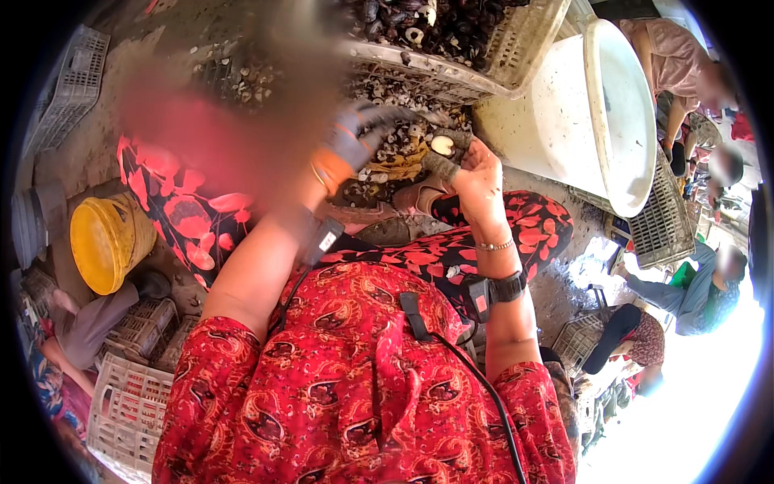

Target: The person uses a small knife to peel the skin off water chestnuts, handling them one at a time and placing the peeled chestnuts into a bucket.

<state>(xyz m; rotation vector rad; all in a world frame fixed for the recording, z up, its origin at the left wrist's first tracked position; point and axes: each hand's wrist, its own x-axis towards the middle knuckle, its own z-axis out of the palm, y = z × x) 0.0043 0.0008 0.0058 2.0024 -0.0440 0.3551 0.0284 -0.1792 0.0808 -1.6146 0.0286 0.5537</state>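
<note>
My right hand (474,166) has dark, rough finger covers on its thumb and forefinger. Between them it grips a small, pale, rounded piece (442,145), possibly a kernel. My left hand (357,136) wears a grey and orange glove and reaches toward the right hand. Motion blur hides whether its fingers hold anything. Beneath both hands lies a heap of dark and whitish scraps (396,142), with a yellowish cloth or sheet (396,163) among it. Just beyond stands a plastic crate (423,72) holding dark pieces (387,24) and a few white ones.
A large white plastic tub (532,103) stands tilted at the right. To the left are a yellow bucket (100,245) and a slatted crate (130,411). Several people sit among crates (659,212) on the right; another person (97,327) is at the lower left.
</note>
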